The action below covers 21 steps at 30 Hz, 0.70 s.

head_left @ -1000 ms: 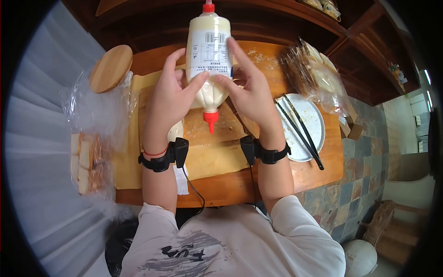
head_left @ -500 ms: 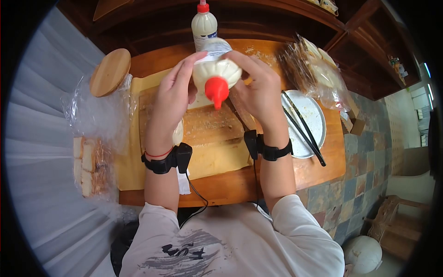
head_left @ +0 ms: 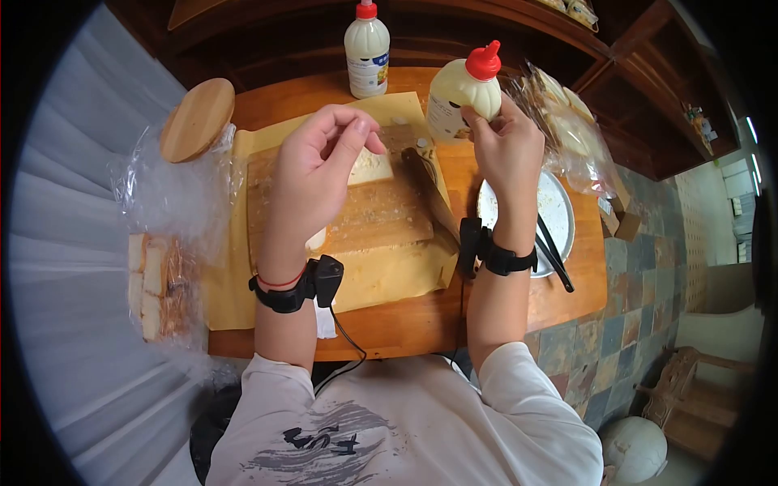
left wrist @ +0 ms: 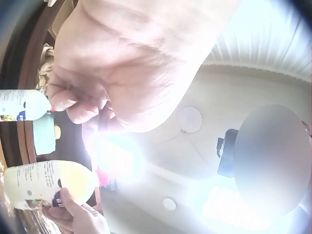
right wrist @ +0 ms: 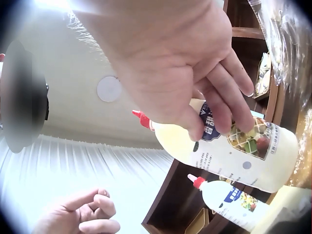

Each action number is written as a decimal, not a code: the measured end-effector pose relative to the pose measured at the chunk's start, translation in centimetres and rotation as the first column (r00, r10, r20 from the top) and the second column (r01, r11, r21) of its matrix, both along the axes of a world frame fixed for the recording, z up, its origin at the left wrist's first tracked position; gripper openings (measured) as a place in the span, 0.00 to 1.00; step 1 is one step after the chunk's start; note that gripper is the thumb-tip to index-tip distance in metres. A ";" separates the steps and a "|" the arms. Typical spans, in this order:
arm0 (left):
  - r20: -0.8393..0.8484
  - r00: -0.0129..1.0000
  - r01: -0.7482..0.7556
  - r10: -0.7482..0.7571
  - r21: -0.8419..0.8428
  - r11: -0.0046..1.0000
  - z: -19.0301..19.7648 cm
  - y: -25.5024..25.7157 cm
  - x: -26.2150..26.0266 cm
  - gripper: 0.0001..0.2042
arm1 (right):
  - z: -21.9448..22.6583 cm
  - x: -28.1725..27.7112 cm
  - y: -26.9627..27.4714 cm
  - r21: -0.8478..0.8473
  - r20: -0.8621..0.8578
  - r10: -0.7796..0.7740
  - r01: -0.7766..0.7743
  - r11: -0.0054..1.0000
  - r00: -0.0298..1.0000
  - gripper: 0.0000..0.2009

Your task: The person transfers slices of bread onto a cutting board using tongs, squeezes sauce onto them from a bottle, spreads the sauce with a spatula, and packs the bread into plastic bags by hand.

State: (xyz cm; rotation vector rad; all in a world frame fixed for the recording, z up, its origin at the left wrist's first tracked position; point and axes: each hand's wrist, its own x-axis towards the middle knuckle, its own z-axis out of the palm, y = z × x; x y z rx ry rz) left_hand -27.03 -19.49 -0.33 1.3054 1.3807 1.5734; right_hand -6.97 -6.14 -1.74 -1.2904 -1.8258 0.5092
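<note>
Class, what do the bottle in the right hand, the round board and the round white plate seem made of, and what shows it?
Bottle: probably plastic, smooth; its ribbed shoulder looks moulded and translucent.
Round board: apparently wood, smooth, by its light-brown streaked grain.
White plate: pale, smooth; enamelled metal, ceramic or plastic, the look leaves it open.

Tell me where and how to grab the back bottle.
The back bottle stands upright, its rounded body wider than its top, so probably wrap that body below the red cap, bringing the left hand in from the near side.
</note>
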 end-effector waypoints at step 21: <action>0.013 0.998 -0.060 0.060 0.061 0.996 0.8 -0.9 -0.7 0.04 | -4.2 -0.4 3.2 -0.157 0.084 -0.075 0.087 0.984 0.994 0.18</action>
